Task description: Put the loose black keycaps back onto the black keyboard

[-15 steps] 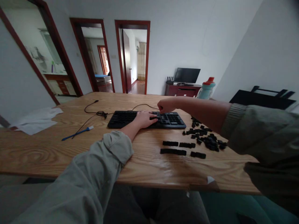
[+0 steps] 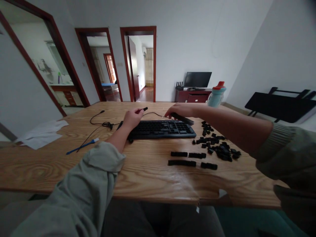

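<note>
Black keyboard [image 2: 161, 130] lies by both hands, the left hand [image 2: 132, 119] pinching a small dark piece [image 2: 145, 108], the right hand [image 2: 184, 109] holding a blurred dark object [image 2: 183, 118], scattered keycaps [image 2: 223, 153] nearer rightward, a bottle [image 2: 217, 94] behind its forearm.

Desk [image 2: 148, 179]: wood-grain top. White sheets [image 2: 41, 134], rumpled, at its left end. Bottle [image 2: 216, 97], pale blue-green with red cap, far right, lower part hidden. Cabinet [image 2: 181, 96], dark red, against the far wall, bearing a black flat screen [image 2: 198, 79] and, left of it, a router [image 2: 179, 86] with upright antennas. Folding table [image 2: 278, 106], black, far right. Door [image 2: 133, 65], dark, standing ajar; beige curtain [image 2: 149, 65] beyond. Bed [image 2: 110, 87], partly seen through the doorway to its left. Vanity [image 2: 67, 95], red-brown and pale, far left.
</note>
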Tool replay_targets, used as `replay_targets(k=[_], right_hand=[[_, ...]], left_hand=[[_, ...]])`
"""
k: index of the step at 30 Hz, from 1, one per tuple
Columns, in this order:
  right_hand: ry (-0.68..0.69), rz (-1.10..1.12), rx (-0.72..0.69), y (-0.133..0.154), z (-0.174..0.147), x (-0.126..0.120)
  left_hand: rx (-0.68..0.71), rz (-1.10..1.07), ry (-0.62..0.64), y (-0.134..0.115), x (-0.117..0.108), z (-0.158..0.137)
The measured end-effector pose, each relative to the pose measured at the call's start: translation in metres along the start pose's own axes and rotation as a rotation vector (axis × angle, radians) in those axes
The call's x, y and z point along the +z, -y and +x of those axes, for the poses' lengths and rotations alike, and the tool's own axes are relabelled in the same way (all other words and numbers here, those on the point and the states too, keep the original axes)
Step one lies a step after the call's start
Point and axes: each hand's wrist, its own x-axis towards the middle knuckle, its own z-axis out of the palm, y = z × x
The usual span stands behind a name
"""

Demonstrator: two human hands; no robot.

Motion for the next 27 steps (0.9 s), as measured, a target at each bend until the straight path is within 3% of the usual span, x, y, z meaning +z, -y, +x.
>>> replay_targets(k=[6, 10, 14, 18, 20, 23, 27], right_hand=[[-0.015, 0.009, -0.307, 0.076, 0.006, 0.033], [0.013, -0.032, -0.512, 0.123, 0.012, 0.092], [-0.008, -0.221, -0.729, 0.161, 0.022, 0.16], [-0.037, -0.364, -0.761, 0.179, 0.033, 0.198], [-0.082, -0.368, -0.762, 0.172, 0.035, 0.192], [-0.173, -0.366, -0.635, 0.131, 0.034, 0.151], [-0.045, -0.365, -0.068, 0.042, 0.025, 0.08]], left_hand=[[-0.138, 0.007, -0.195, 0.045, -0.06, -0.002], [-0.199, -0.008, -0.333, 0.067, -0.09, 0.001], [-0.164, 0.011, -0.34, 0.086, -0.107, 0.002], [-0.164, 0.027, -0.328, 0.097, -0.111, -0.001], [-0.155, 0.049, -0.32, 0.097, -0.111, -0.003], [-0.128, 0.101, -0.279, 0.093, -0.107, -0.006], [-0.101, 0.15, -0.176, 0.081, -0.1, -0.01]])
